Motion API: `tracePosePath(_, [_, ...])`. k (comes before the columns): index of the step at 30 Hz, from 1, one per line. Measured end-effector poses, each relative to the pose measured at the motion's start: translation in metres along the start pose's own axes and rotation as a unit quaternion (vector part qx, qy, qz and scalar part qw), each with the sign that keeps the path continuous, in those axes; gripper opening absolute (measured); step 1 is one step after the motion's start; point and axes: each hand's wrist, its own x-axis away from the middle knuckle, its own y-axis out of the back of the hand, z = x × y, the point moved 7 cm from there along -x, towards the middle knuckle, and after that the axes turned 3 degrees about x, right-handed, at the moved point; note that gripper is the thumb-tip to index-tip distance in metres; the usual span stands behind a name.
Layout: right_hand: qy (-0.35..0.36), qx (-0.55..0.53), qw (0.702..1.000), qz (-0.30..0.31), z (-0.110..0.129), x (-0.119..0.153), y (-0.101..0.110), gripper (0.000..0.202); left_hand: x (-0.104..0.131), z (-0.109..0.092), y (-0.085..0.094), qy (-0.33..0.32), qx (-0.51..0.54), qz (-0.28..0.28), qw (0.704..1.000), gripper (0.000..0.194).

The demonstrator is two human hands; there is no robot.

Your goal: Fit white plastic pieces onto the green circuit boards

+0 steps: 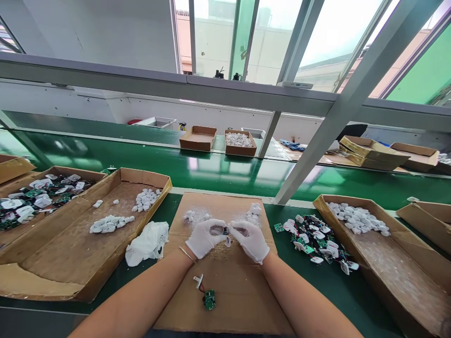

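Note:
Both of my hands wear white gloves and meet over a cardboard sheet (225,314). Between the fingertips is a small dark circuit board (225,230) with a white plastic piece (228,241) hanging below it. My left hand (206,238) pinches the board from the left. My right hand (251,239) is closed at its right side, thumb and fingers together; its exact hold is partly hidden. Nearer me on the cardboard lies a green circuit board (209,299) wired to a white plug piece (198,281). Small white pieces (253,213) sit beyond my hands.
A pile of wired circuit boards (319,239) lies right of the cardboard. Shallow boxes with white parts stand at right (405,267) and left (70,244). A crumpled white cloth (148,241) lies at left. A slanted metal post (310,159) rises at the back right.

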Motion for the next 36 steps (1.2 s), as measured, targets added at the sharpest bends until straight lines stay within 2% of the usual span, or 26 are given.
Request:
tracePosePath(3, [-0.002, 0.009, 1.0, 0.012, 0.004, 0.001, -0.002, 0.023, 0.001, -0.005, 0.001, -0.017, -0.045, -0.008, 0.999, 0.034])
tracePosePath(9, [-0.027, -0.009, 0.998, 0.052, 0.021, 0.003, -0.002, 0.027, 0.003, -0.014, -0.001, -0.042, -0.041, 0.004, 0.998, 0.031])
tracePosePath(13, [-0.085, -0.073, 0.992, 0.058, 0.013, 0.002, -0.003, 0.033, 0.005, -0.021, 0.001, -0.067, -0.086, -0.007, 0.994, 0.027])
tracePosePath(19, [-0.117, -0.179, 0.974, 0.081, 0.0, 0.002, -0.012, 0.034, 0.009, -0.031, 0.0, -0.113, -0.123, 0.009, 0.986, 0.025])
tracePosePath(24, [-0.146, -0.172, 0.967, 0.115, 0.0, 0.004, -0.015, 0.044, 0.014, -0.039, -0.004, -0.139, -0.133, 0.024, 0.981, 0.025])
tracePosePath(29, [-0.152, -0.164, 0.972, 0.072, 0.004, 0.001, -0.007, 0.034, 0.016, -0.041, -0.004, -0.143, -0.128, 0.02, 0.981, 0.027])
tracePosePath(36, [-0.178, -0.331, 0.924, 0.066, 0.014, 0.002, -0.012, 0.026, 0.014, -0.041, 0.001, -0.142, -0.128, 0.007, 0.982, 0.027])
